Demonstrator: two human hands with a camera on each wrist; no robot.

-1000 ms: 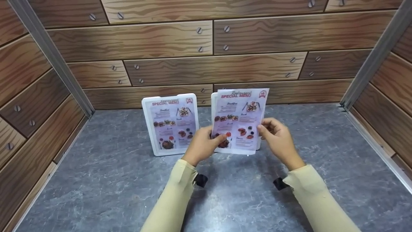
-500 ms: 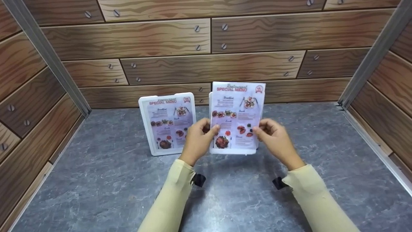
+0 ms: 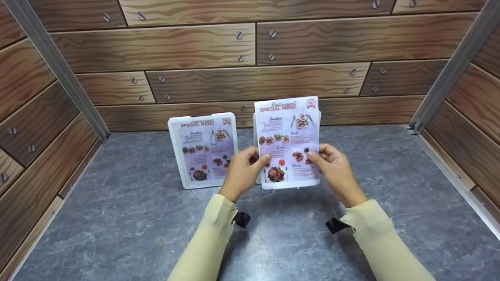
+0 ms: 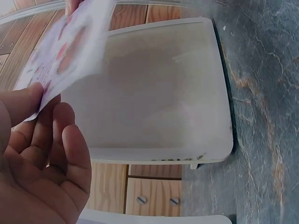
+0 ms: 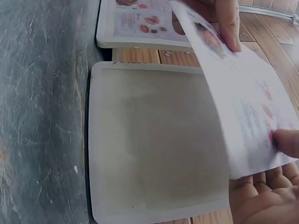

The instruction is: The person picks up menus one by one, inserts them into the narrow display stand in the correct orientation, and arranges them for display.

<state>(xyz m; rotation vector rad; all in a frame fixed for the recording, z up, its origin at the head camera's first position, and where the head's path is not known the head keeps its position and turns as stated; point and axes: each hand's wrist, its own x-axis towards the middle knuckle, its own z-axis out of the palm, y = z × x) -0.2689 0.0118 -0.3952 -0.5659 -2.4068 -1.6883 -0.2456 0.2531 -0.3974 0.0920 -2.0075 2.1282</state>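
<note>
A printed menu sheet (image 3: 287, 140) is held upright between both hands, in front of a white frame (image 4: 145, 88) that stands behind it on the table. My left hand (image 3: 244, 168) pinches the sheet's left edge between thumb and fingers. On its right edge, my right hand (image 3: 336, 171) pinches it likewise. Both wrist views show a gap between the sheet and the frame, whose face is blank and greyish. In the head view the sheet hides most of that frame. Left of it stands another white frame (image 3: 175, 156) with a matching menu in it.
The grey marbled tabletop (image 3: 117, 226) spreads around the frames. Behind them rises a wood-plank patterned wall (image 3: 207, 47), with similar side walls and metal corner posts (image 3: 58, 70). A black wrist device (image 3: 241, 219) sits at the left sleeve, another (image 3: 336, 225) at the right.
The sheet has risen a little and straightened while staying in both hands. My left thumb has moved from the sheet's lower front to higher on its left edge. The frames stay in place.
</note>
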